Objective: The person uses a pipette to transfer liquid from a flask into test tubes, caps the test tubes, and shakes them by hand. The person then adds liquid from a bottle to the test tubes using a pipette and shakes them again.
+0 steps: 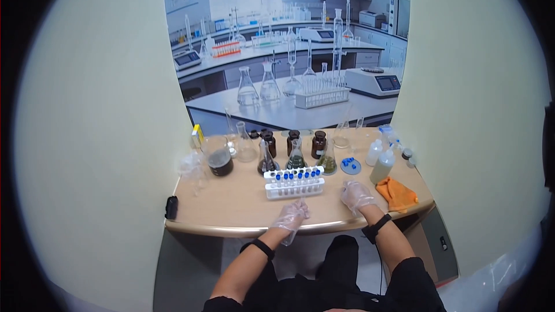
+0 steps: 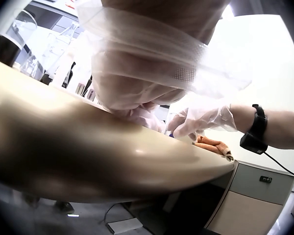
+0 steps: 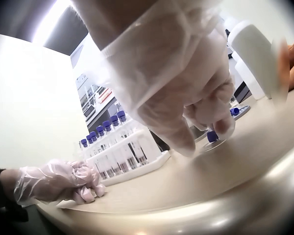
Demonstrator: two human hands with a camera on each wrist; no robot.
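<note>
My gloved left hand (image 1: 292, 215) rests at the table's front edge, fingers loosely curled and nothing seen in them. Just beyond it stands a white test tube rack (image 1: 295, 190) holding several tubes with blue caps (image 3: 107, 126) and a little dark content at the bottom. To the rack's right, my gloved right hand (image 1: 357, 195) rests on the table with fingers loosely bent. Past its fingertips lies a round glass dish (image 1: 350, 171) with loose blue caps. In the right wrist view one blue cap (image 3: 213, 136) shows right beside the fingertips.
Flasks of dark liquid (image 1: 296, 159) stand behind the rack, with brown bottles (image 1: 318, 145) farther back. A beaker of dark liquid (image 1: 220, 164) is at left. White bottles (image 1: 383, 167) and an orange cloth (image 1: 397, 194) lie right of my right hand.
</note>
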